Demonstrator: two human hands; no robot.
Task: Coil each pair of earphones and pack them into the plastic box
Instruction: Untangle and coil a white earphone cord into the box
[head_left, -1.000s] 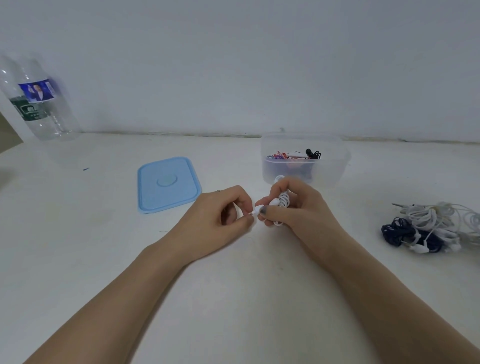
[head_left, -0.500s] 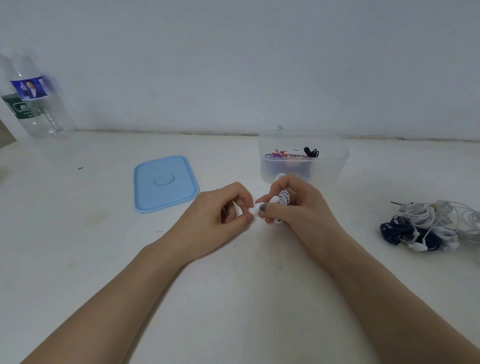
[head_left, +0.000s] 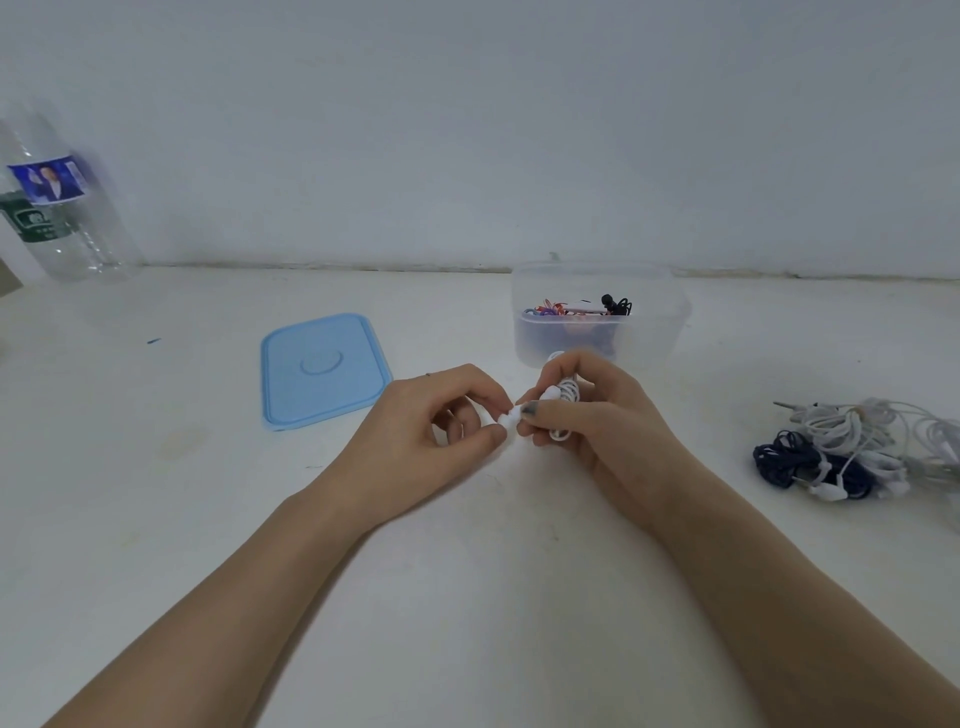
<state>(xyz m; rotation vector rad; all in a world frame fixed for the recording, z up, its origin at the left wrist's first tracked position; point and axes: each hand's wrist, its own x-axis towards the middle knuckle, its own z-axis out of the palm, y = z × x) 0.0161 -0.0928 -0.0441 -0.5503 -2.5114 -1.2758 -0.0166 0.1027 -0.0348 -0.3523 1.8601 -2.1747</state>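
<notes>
- The white surface carries all.
- The clear plastic box, open, sits behind the hands.
- The right hand grips coiled white earphones just before the box.
- The left hand pinches their white tip.

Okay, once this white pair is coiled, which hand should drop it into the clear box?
Right, probably. The right hand already grips the white earphone coil and sits just in front of the open plastic box. The left hand only pinches the cable's end.
</notes>
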